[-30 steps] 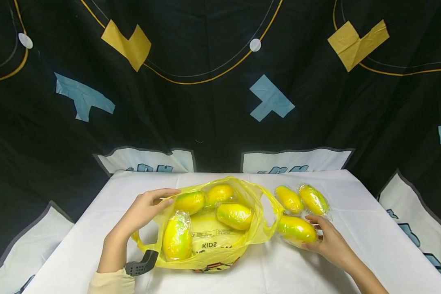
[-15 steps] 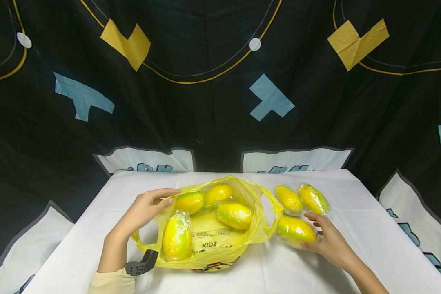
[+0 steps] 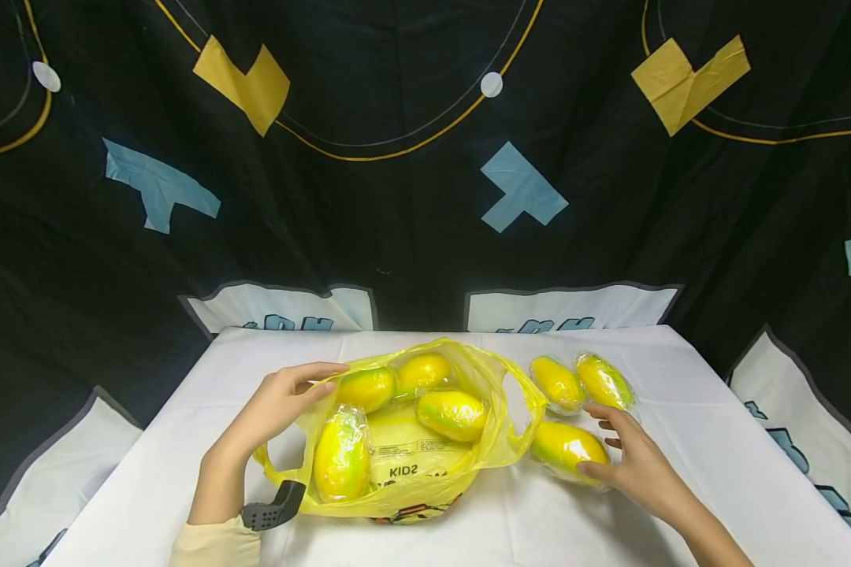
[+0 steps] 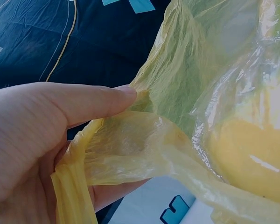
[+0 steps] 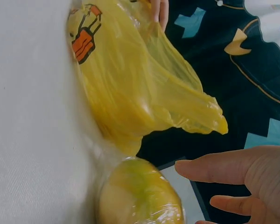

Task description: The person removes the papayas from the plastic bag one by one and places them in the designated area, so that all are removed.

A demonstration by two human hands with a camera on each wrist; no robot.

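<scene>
In the head view a yellow plastic bag [image 3: 425, 505] lies with its mouth spread. Several mangoes in clear wrap show inside, one of them [image 3: 342, 461] at the left. My left hand [image 3: 276, 409] pinches the bag's left rim; in the left wrist view its thumb [image 4: 100, 100] lies along the thin film and the fingers are behind it. To the right of the bag, my right hand [image 3: 634, 461] stands with spread fingers around the near end of another wrapped mango [image 3: 567, 447]. The right wrist view shows the thumb [image 5: 214, 171] apart from that mango [image 5: 140, 196].
Two more wrapped mangoes, one [image 3: 556, 383] left and one [image 3: 605, 383] right, lie just behind the right hand. A white cloth [image 3: 539, 524] covers the table. Behind it hangs a dark curtain [image 3: 397, 236] with yellow and blue shapes. The bag's handle loop [image 3: 535, 409] reaches toward the loose mangoes.
The mango by my right hand has turned slightly, its right end nearer to me. The right fingers have spread away from it a little. My left hand and the bag stay put.
</scene>
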